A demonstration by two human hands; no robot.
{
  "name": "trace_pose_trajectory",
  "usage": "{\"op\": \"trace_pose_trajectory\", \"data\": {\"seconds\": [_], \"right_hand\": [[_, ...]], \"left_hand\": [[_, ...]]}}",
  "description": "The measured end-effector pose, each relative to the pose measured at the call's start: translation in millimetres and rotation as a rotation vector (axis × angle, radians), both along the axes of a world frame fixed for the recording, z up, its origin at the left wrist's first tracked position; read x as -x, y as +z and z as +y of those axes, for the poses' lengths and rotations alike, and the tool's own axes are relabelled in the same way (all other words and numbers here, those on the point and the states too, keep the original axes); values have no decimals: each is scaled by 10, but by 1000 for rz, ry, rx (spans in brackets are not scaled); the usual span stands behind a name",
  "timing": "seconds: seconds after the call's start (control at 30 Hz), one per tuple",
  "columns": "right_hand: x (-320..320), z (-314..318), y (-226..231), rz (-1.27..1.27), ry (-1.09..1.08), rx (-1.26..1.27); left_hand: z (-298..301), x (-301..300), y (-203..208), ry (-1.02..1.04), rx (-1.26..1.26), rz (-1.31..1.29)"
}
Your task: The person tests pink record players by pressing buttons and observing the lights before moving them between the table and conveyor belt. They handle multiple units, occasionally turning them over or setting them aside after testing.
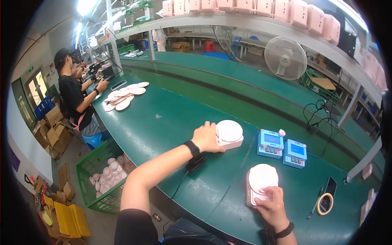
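Two small pink kitchen scales with round white plates stand on the green bench. My left hand (205, 138) is closed around the left side of the farther scale (230, 134), thumb low at its front edge. At the nearer scale (262, 179), my right hand (272, 204) grips the front, fingers curled by the plate's lower rim and thumb at the front edge. Part of that front is hidden by my fingers. Two blue box-shaped meters with screens, a left one (270, 143) and a right one (295, 153), sit beyond the nearer scale.
Round pale plates (122, 97) lie piled up the bench. A green crate (102, 179) of similar pieces stands on the floor at left. A phone (330, 187) and tape roll (325, 203) lie at right. Pink scales (281, 12) line the overhead shelf. A co-worker (75, 90) works at far left.
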State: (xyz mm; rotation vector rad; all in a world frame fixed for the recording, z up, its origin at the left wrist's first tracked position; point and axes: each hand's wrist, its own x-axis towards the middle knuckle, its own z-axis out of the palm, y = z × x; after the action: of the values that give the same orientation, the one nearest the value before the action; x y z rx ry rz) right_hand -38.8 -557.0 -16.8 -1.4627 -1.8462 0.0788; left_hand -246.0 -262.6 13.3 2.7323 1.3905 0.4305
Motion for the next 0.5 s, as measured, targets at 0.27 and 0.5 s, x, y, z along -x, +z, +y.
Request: {"op": "trace_pose_trajectory", "data": {"seconds": [0.27,0.5], "right_hand": [[-200,127,-110,-35,-54,-55],[-292,149,-259,63,36,-188]], "left_hand": [[-812,69,346,-200,361,90],[-60,31,54,-638,362,-174]]}}
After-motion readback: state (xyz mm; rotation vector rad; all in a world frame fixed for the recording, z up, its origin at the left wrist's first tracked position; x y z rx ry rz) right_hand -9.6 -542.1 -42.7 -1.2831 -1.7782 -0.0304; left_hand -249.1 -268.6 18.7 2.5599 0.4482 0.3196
